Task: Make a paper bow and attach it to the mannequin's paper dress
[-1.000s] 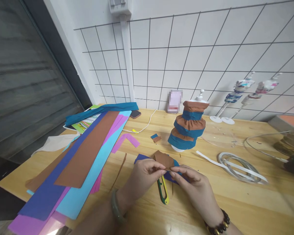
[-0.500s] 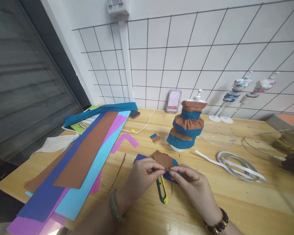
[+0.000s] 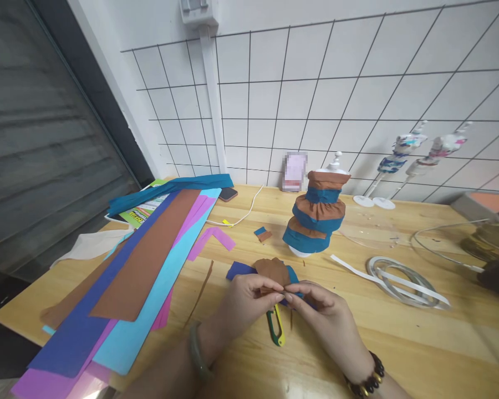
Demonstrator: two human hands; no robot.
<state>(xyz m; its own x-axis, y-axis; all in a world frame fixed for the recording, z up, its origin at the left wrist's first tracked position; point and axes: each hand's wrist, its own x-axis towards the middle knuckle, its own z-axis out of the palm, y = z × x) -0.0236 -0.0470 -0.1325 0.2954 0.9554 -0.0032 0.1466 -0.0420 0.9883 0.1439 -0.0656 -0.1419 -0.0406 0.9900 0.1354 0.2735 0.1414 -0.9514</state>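
Well left of the left hand and right hand, both pinching brown material, lies an illegibly lettered sheet.

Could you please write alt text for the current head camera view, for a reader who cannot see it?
A left hand and a right hand pinch a brown piece above a wooden table. Behind stands a dress form wrapped in brown and blue; long coloured strips lie at the left.
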